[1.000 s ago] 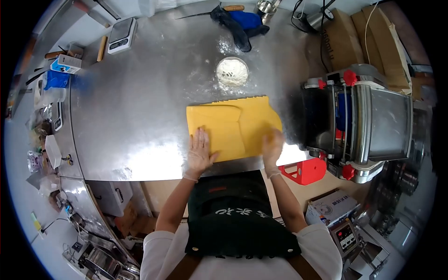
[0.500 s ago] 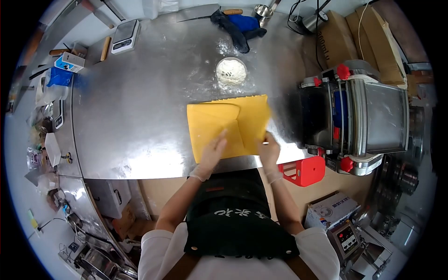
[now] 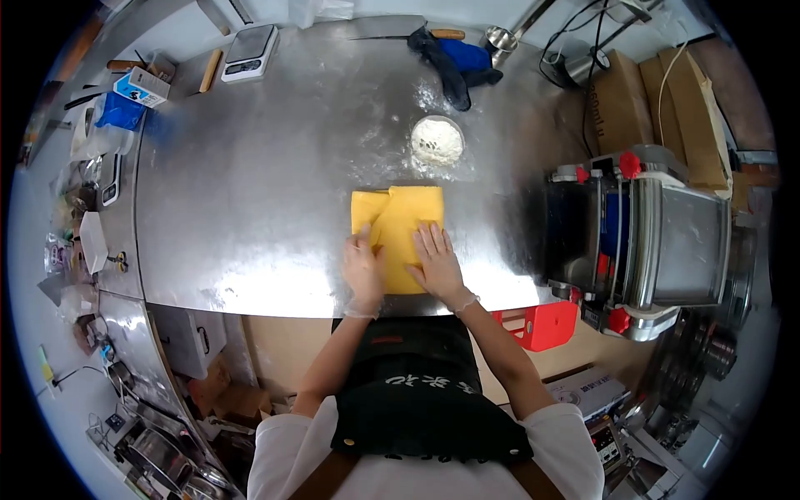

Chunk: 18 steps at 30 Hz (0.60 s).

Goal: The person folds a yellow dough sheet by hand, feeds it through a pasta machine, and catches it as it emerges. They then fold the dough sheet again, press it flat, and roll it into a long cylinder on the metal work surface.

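Observation:
A yellow sheet, apparently dough, (image 3: 404, 208) lies folded into a compact block near the front edge of the steel table (image 3: 250, 183). My left hand (image 3: 364, 268) rests at the sheet's left side, its fingers slightly blurred but apart. On the right part of the sheet, my right hand (image 3: 437, 262) lies flat with its fingers spread. Beyond the sheet stands a round bowl of white flour (image 3: 437, 141), with powder scattered around it.
A roller machine (image 3: 658, 242) with red knobs stands at the right, by cardboard boxes (image 3: 621, 104). Below it is a red stool (image 3: 550, 325). Along the back are a white scale (image 3: 250, 52), a long knife (image 3: 447, 34) and a dark blue cloth (image 3: 462, 57).
The sheet's right part has been folded over to the left, making it narrower. My right hand has moved from its right edge onto its top and opened flat. The view has shifted slightly.

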### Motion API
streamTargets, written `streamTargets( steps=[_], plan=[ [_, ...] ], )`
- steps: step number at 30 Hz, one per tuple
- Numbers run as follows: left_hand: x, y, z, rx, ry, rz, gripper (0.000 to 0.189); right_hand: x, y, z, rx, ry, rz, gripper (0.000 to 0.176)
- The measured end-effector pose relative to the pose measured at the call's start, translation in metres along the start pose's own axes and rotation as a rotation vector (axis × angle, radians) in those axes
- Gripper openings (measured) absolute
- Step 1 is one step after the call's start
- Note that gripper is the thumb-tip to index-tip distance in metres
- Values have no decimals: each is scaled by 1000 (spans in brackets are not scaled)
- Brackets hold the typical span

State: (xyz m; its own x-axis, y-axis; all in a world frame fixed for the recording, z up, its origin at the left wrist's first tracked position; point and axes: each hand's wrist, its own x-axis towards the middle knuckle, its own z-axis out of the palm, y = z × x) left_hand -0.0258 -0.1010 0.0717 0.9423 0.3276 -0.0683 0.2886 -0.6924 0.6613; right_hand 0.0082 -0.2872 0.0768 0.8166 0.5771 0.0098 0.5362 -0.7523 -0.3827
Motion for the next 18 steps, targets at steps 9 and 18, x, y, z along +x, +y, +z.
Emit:
streamTargets(
  steps=[9, 18],
  plan=[
    [14, 23, 18, 345, -211, 457, 77, 85, 84, -31, 165, 318, 97, 31],
    [12, 21, 22, 382, -237, 440, 77, 202, 121, -29, 96, 3, 236, 17]
  ],
)
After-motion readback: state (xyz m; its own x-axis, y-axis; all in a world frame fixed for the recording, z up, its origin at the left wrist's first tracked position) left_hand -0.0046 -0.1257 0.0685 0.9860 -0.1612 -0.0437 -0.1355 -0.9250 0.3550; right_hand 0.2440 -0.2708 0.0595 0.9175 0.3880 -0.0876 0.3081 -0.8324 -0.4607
